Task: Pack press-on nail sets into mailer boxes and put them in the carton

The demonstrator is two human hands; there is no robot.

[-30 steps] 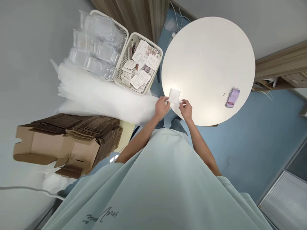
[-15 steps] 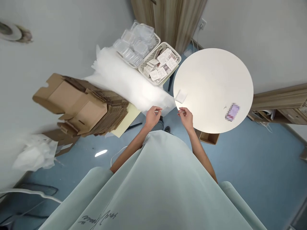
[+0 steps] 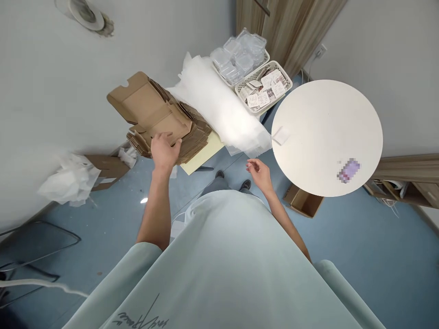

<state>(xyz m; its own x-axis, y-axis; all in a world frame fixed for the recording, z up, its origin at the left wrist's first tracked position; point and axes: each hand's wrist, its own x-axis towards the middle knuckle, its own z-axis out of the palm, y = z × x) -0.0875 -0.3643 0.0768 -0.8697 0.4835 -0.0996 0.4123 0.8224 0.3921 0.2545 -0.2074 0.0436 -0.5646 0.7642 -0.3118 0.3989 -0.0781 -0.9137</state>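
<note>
My left hand (image 3: 165, 151) lies over the front edge of the top flattened cardboard box (image 3: 158, 114), fingers spread and thumb apart. It touches the brown cardboard without clearly gripping it; the fingertips are partly hidden. That box tops a leaning stack of folded cardboard boxes (image 3: 195, 137). Over the floor, just left of the round white table (image 3: 329, 132), hangs my right hand (image 3: 259, 174). Its fingers are loosely bent and hold nothing that I can see. A small clear plastic piece (image 3: 281, 135) lies on that table's left edge.
Beside the boxes lies a pile of white foam sheets (image 3: 229, 105). Behind it stand a basket of clear plastic containers (image 3: 240, 55) and a basket of printed cards (image 3: 264, 89). A blurred-out purple item (image 3: 349, 170) rests on the round table. An open cardboard box (image 3: 305, 200) sits below.
My left hand has moved left from the foam sheets onto the top cardboard box. My right hand remains near the round table. The view has turned left.
</note>
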